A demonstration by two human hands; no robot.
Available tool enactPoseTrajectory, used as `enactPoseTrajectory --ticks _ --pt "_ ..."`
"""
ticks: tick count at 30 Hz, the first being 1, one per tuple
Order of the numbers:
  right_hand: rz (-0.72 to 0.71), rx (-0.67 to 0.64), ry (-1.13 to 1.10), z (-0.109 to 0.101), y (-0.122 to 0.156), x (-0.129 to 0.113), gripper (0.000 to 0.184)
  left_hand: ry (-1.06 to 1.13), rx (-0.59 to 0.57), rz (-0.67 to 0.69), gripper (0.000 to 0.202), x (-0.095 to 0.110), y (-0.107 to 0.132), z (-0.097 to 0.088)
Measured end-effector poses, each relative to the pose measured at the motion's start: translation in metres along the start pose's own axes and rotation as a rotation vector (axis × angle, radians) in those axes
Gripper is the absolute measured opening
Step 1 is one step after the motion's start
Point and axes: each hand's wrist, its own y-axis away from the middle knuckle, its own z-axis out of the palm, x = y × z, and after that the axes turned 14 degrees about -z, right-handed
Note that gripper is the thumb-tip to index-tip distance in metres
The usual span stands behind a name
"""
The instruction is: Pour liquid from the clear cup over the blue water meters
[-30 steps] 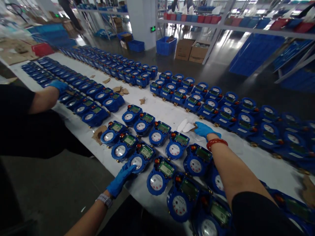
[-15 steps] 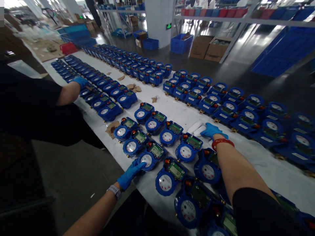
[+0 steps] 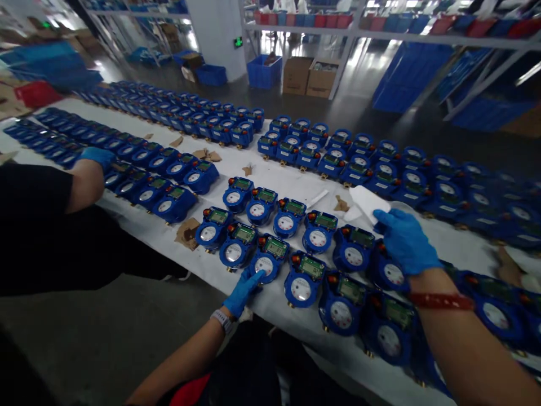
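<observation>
My left hand [image 3: 242, 294], in a blue glove, is closed at the near edge of a blue water meter [image 3: 274, 248], one finger lying on its white round dial. That meter stands in the near row, its small display facing up. My right hand [image 3: 408, 241], also gloved in blue, pinches a white flat piece [image 3: 368, 201] above the far row of meters. Whether this piece is paper or card I cannot tell. Beneath the right hand sits another water meter [image 3: 393, 274], partly covered by it.
Long rows of meters [image 3: 302, 144] line the far side of the white-covered table [image 3: 236, 152]. Brown scraps [image 3: 207, 154] and a torn brown piece [image 3: 186, 234] lie among them. At left, a co-worker's gloved hand [image 3: 98, 156] reaches over more meters. Boxes [image 3: 298, 76] stand beyond.
My right hand has lifted from the table with the white piece and moved right. My left hand stays on the same meter. The view has turned right.
</observation>
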Motion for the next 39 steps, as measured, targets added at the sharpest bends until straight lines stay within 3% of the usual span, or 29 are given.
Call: enactPoseTrajectory --ticks 3,4,6,7,9,11,16,21,30,39 --pt "0.114 0.012 -0.119 0.021 0.113 -0.017 0.046 -0.012 0.000 -0.017 0.066 -0.002 -0.003 -0.005" --pt "0.178 0.015 -0.172 0.035 0.151 -0.021 0.048 -0.017 0.000 -0.023 0.066 -0.002 -0.004 -0.006" --pt "0.472 0.047 -0.378 0.072 0.221 -0.026 0.050 -0.028 -0.001 -0.030 0.066 -0.002 -0.007 -0.008" --pt "0.533 0.062 -0.394 0.093 0.250 -0.027 0.051 -0.034 -0.002 -0.031 0.065 -0.002 -0.008 -0.008" --pt "0.609 0.067 -0.425 0.135 0.293 -0.029 0.052 -0.046 -0.012 -0.030 0.062 -0.002 -0.011 -0.009" --pt "0.677 0.106 -0.470 0.175 0.317 -0.028 0.055 -0.061 -0.026 -0.028 0.060 -0.001 -0.012 -0.009" --pt "0.837 0.222 -0.586 0.252 0.319 -0.019 0.042 -0.090 -0.053 -0.017 0.061 0.004 -0.009 -0.009" --pt "0.936 0.334 -0.661 0.293 0.291 -0.005 0.029 -0.098 -0.076 -0.015 0.058 0.008 -0.006 -0.008" --pt "0.970 0.406 -0.690 0.311 0.248 0.010 0.039 -0.129 -0.088 -0.033 0.055 0.009 -0.002 -0.010" --pt "0.931 0.435 -0.732 0.317 0.254 0.000 0.038 -0.132 -0.099 -0.025 0.052 0.009 -0.003 -0.013"
